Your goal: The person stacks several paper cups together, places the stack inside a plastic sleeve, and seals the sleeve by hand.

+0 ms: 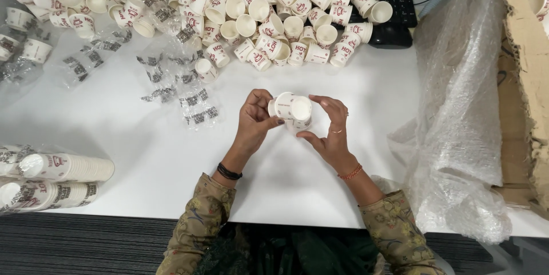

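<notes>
Patterned olive sleeves [201,223] lie nearest, leading up to the hands. The left hand [254,117] and the right hand [329,132] are both curled closed around a short stack of paper cups [293,110], held between them just above the white surface [143,137]. The cups are small and white with red print on the side; they lie tipped sideways, the open mouth of the front cup facing up toward the camera, its inside plain white. Crumpled clear wrappers [189,95] lie to the left of the hands. Beyond them a large heap of loose cups [240,12] spreads across the far side. Two wrapped sleeves of stacked cups [57,177] rest at the near left edge. Bubble wrap [463,109] drapes from a cardboard box [529,80] on the right.
</notes>
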